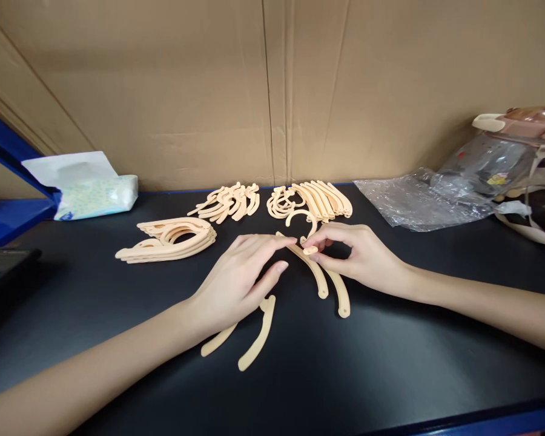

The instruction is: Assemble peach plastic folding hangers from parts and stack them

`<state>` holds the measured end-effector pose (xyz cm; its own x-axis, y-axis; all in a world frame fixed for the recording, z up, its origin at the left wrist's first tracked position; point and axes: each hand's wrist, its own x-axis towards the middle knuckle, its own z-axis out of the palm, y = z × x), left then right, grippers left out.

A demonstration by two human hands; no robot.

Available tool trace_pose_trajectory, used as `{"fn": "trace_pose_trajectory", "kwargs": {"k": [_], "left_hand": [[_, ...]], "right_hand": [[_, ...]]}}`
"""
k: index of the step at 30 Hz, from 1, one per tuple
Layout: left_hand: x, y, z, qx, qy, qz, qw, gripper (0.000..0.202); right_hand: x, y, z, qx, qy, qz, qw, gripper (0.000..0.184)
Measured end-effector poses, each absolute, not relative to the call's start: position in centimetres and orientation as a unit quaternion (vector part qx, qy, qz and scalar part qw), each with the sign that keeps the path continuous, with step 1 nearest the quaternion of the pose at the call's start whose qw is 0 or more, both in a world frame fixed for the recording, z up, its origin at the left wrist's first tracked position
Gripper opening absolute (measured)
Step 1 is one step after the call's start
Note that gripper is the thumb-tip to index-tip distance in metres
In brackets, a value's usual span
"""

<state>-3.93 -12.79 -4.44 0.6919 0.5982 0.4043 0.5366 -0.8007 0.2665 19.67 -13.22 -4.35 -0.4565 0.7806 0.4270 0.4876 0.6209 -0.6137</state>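
Note:
Between the thumb and fingertips of my right hand (pixel 361 254) is a small beige plastic piece (pixel 309 250); most of it is hidden. Just behind those fingers is a curved beige hook (pixel 303 213), and I cannot tell whether it joins the held piece. My left hand (pixel 243 269) hovers with fingers stretched and thumb apart, its index tip by one end of a curved beige arm (pixel 315 272). Another curved arm (pixel 340 297) lies beside that one, partly under my right hand. Two more curved pieces, one of them a forked strip (pixel 258 339), lie below my left hand.
Stacked beige hanger-like frames (pixel 168 242) lie at left. At the back are piles of short curved pieces (pixel 231 201), hooks (pixel 279 203) and long arms (pixel 327 200). A tissue pack (pixel 95 197), a clear plastic bag (pixel 422 200) and a bottle (pixel 504 157) stand near the cardboard wall (pixel 186 91).

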Motion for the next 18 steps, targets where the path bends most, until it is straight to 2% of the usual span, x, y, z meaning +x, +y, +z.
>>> {"fn": "trace_pose_trajectory", "kwargs": {"k": [4,7,10,14,16,18], "left_hand": [[-3.97,-12.31,-4.56,0.924,0.321,0.182,0.097,0.039],[-3.98,-12.34,-4.51,0.92,0.342,0.172,0.083,0.039],[-4.13,-12.41,-4.44,0.898,0.395,0.192,0.002,0.036],[-4.45,-12.19,-4.42,0.877,0.414,0.218,-0.108,0.028],[-4.58,-12.01,-4.5,0.897,0.37,0.225,-0.095,0.027],[-4.66,-11.87,-4.6,0.927,0.305,0.214,-0.037,0.028]], "right_hand": [[19.98,-12.56,-5.09,-0.385,-0.8,0.254,0.383,0.011],[20.04,-12.41,-5.32,-0.392,-0.78,0.284,0.397,0.011],[20.07,-12.28,-5.38,-0.387,-0.776,0.289,0.406,0.011],[20.19,-12.14,-5.42,-0.385,-0.786,0.256,0.41,0.02],[20.26,-12.1,-5.44,-0.381,-0.799,0.237,0.401,0.021],[20.32,-12.09,-5.44,-0.377,-0.81,0.225,0.39,0.018]]}}
